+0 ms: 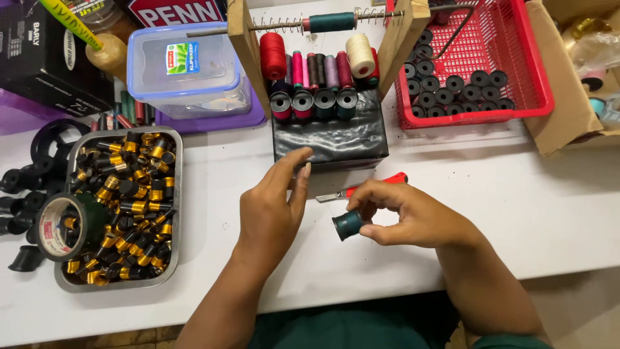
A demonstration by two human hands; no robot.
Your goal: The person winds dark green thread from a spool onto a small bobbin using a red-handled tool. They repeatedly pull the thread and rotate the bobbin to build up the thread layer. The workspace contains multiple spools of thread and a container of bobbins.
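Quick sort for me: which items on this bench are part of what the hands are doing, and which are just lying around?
In use:
- teal spool, pinched by the right hand
- black block, touched by the left hand
- red-handled cutter, close by

Lying about:
- metal tray of black-and-gold pieces
- tape roll
- red basket
- clear lidded box

Spool in my right hand (403, 213): I note the bobbin (348, 224) wound in dark teal thread with black rims.
Block under my left hand (271, 207): the wrapped box (329, 139) is glossy black.
Thread rack (323, 64): I record red, pink, maroon, mauve and cream spools between pale wooden uprights, and a teal spool on the top rod.
Basket (536, 84): red mesh, holding black bobbins.
Metal tray (174, 194): grey, filled with black and gold pieces.
Tape roll (68, 226): dark green, with a red and white core.
Cutter (381, 184): red handle.
Lidded container (187, 68): clear, blue rim.
Table (516, 213): white.
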